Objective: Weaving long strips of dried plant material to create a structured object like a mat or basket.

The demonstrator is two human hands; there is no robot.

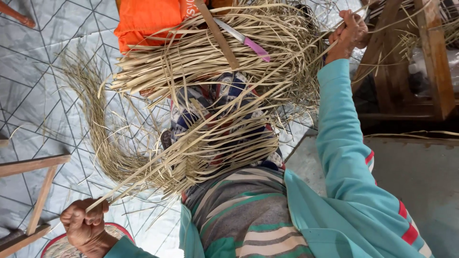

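Note:
My left hand [85, 224] is closed around the lower end of a long pale dried-leaf strip [201, 143] at the bottom left. My right hand [349, 32], at the end of a teal sleeve, pinches the same strip's far end at the top right. The strip runs taut and diagonal between them over a thick bundle of dried strips [215, 57] lying across my lap. A patterned cloth [224, 93] shows under the bundle. On top of the bundle rest a knife with a pink handle [246, 40] and a flat wooden stick [217, 33].
An orange cloth [148, 19] lies beyond the bundle. Loose strips curve over the grey floor sheet with geometric lines [43, 71] to the left. Wooden frame pieces [33, 165] stand at the left edge, wooden furniture [430, 57] at the right, and a red-rimmed woven round mat [55, 243] under my left hand.

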